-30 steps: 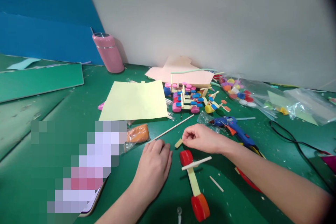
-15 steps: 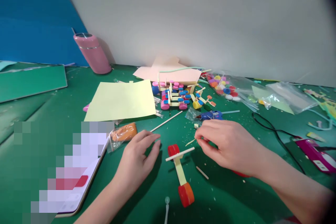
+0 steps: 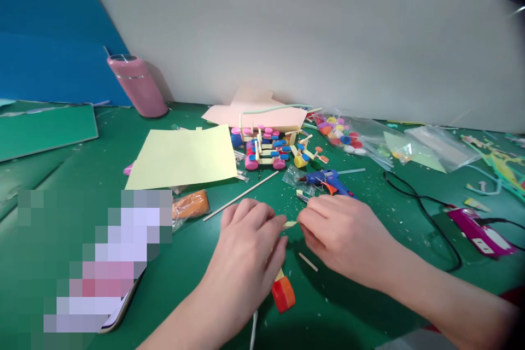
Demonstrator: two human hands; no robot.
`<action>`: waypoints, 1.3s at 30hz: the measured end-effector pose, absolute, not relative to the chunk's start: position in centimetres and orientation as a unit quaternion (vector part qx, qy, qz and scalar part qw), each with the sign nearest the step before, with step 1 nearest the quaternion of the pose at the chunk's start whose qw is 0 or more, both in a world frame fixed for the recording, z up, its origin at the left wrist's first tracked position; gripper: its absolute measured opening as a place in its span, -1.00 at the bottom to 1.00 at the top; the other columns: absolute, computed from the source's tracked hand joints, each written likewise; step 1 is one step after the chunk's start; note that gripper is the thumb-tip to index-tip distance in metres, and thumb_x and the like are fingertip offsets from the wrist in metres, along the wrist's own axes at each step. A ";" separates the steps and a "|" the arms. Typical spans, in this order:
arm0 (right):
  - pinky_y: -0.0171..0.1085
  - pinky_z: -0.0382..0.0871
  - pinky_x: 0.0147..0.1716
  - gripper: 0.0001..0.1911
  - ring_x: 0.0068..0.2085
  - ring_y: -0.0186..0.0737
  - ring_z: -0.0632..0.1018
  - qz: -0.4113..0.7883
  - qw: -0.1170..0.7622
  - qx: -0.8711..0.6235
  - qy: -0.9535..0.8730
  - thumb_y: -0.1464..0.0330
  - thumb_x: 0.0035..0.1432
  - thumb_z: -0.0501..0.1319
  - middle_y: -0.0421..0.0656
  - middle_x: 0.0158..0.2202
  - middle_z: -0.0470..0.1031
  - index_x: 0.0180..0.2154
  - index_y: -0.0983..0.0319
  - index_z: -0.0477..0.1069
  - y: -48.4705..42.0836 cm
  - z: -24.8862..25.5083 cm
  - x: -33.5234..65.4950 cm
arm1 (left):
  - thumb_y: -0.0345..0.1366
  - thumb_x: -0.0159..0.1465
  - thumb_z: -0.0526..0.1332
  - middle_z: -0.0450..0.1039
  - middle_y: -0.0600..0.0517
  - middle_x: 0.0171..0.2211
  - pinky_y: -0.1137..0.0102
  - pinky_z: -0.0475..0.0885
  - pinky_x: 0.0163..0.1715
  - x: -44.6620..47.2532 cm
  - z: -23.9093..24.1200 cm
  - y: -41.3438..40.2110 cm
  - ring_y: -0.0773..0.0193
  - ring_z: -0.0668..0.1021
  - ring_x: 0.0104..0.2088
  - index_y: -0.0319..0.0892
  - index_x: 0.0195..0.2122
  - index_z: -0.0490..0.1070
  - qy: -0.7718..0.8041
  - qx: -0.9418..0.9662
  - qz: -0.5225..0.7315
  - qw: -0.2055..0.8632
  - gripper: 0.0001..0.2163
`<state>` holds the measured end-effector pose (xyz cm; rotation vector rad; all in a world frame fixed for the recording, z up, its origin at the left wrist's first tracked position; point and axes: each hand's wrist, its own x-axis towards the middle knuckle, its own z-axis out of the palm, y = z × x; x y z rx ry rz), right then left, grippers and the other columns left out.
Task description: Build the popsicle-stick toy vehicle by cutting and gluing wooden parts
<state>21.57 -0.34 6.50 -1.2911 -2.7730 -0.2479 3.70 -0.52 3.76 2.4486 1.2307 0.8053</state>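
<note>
Right hand (image 3: 340, 232) fingers pinch stick piece (image 3: 290, 224) — left hand (image 3: 246, 246) covers stick car (image 3: 284, 293), grip hidden

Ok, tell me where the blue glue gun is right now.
In the head view the blue glue gun lies on the green table right of centre, just beyond the right hand, nearer than the pile of stick-and-cap models.

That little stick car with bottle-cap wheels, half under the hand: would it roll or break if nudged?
Probably light: the stick car looks built of thin wooden sticks and plastic caps. Its round cap wheel might let it roll when pushed. The thin joints look fragile; the left hand resting over it likely steadies it.
</note>
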 end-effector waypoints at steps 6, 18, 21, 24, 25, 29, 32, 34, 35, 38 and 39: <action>-0.26 0.06 -0.49 -0.79 -0.49 -0.25 0.31 -0.076 0.038 -0.419 -0.904 0.48 0.14 0.03 -0.20 -0.55 0.30 -0.52 0.21 0.29 -0.7 6.4 21.4 | -0.37 0.23 0.02 0.36 0.03 -0.46 0.24 0.24 -0.35 4.2 3.5 -0.3 0.21 0.34 -0.36 -0.14 -0.41 0.42 0.437 0.842 0.272 0.160 -0.81; -0.26 0.08 -0.47 -0.80 -0.47 -0.26 0.30 -0.029 0.055 -0.434 -0.899 0.44 0.17 0.02 -0.21 -0.52 0.29 -0.49 0.21 0.30 -1.1 5.9 21.7 | -0.45 0.19 0.05 0.39 0.03 -0.43 0.25 0.24 -0.35 4.1 2.8 -0.2 0.21 0.35 -0.35 -0.10 -0.30 0.44 0.432 0.841 0.275 0.175 -0.80; -0.26 0.09 -0.45 -0.80 -0.45 -0.25 0.31 -0.010 0.057 -0.443 -0.894 0.43 0.18 0.01 -0.20 -0.50 0.30 -0.46 0.21 0.32 -1.1 5.7 21.9 | -0.47 0.18 0.05 0.37 0.03 -0.44 0.25 0.24 -0.36 4.2 2.7 -0.2 0.20 0.35 -0.35 -0.10 -0.33 0.44 0.429 0.840 0.279 0.183 -0.79; -0.27 0.12 -0.43 -0.81 -0.43 -0.24 0.33 0.017 0.067 -0.452 -0.889 0.41 0.20 0.00 -0.19 -0.47 0.33 -0.37 0.21 0.36 -1.1 5.6 22.2 | -0.47 0.19 0.04 0.37 0.02 -0.44 0.25 0.24 -0.36 4.2 2.7 -0.2 0.20 0.34 -0.36 -0.09 -0.33 0.43 0.426 0.840 0.277 0.189 -0.79; -0.27 0.14 -0.42 -0.81 -0.42 -0.24 0.34 0.027 0.071 -0.454 -0.888 0.40 0.21 -0.01 -0.18 -0.46 0.34 -0.34 0.21 0.36 -1.1 5.6 22.3 | -0.47 0.19 0.04 0.36 0.02 -0.44 0.25 0.24 -0.36 4.2 2.7 -0.2 0.20 0.34 -0.36 -0.09 -0.32 0.43 0.425 0.841 0.277 0.190 -0.79; -0.26 0.20 -0.37 -0.82 -0.36 -0.22 0.38 0.068 0.083 -0.467 -0.878 0.39 0.20 0.00 -0.16 -0.39 0.38 -0.24 0.22 0.35 -1.1 5.5 22.8 | -0.49 0.17 0.05 0.36 0.02 -0.43 0.26 0.24 -0.36 4.1 2.5 -0.2 0.21 0.34 -0.36 -0.11 -0.30 0.43 0.420 0.841 0.284 0.190 -0.78; -0.26 0.22 -0.35 -0.84 -0.33 -0.22 0.39 0.096 0.106 -0.481 -0.865 0.43 0.17 0.02 -0.15 -0.35 0.39 -0.24 0.23 0.35 -1.0 5.3 23.2 | -0.50 0.17 0.05 0.36 0.02 -0.43 0.27 0.24 -0.36 4.1 2.4 -0.1 0.21 0.34 -0.36 -0.11 -0.29 0.43 0.416 0.842 0.287 0.190 -0.78; -0.28 0.23 -0.35 -0.85 -0.32 -0.25 0.40 0.137 0.139 -0.493 -0.848 0.46 0.17 0.03 -0.16 -0.33 0.38 -0.25 0.23 0.34 -0.8 5.3 23.4 | -0.50 0.18 0.04 0.36 0.02 -0.42 0.27 0.24 -0.36 4.0 2.5 -0.1 0.21 0.34 -0.35 -0.11 -0.29 0.43 0.414 0.843 0.285 0.192 -0.78; -0.30 0.23 -0.35 -0.85 -0.32 -0.28 0.40 0.165 0.161 -0.498 -0.836 0.47 0.17 0.03 -0.17 -0.33 0.37 -0.25 0.23 0.34 -0.6 5.2 23.4 | -0.50 0.18 0.04 0.36 0.01 -0.41 0.27 0.24 -0.36 4.0 2.5 -0.1 0.21 0.34 -0.35 -0.12 -0.28 0.43 0.413 0.844 0.283 0.193 -0.77; -0.35 0.25 -0.36 -0.86 -0.32 -0.34 0.40 0.254 0.234 -0.498 -0.795 0.46 0.20 0.03 -0.19 -0.33 0.36 -0.25 0.22 0.35 -0.2 5.0 23.3 | -0.51 0.19 0.03 0.36 0.00 -0.40 0.27 0.24 -0.36 4.0 2.6 -0.2 0.20 0.34 -0.34 -0.14 -0.27 0.44 0.412 0.845 0.281 0.194 -0.76; -0.37 0.26 -0.35 -0.85 -0.32 -0.35 0.40 0.278 0.254 -0.494 -0.784 0.45 0.21 0.03 -0.20 -0.33 0.35 -0.24 0.22 0.36 -0.1 4.9 23.2 | -0.51 0.19 0.02 0.36 0.00 -0.40 0.27 0.24 -0.36 4.0 2.6 -0.2 0.21 0.34 -0.34 -0.14 -0.27 0.44 0.411 0.845 0.284 0.192 -0.76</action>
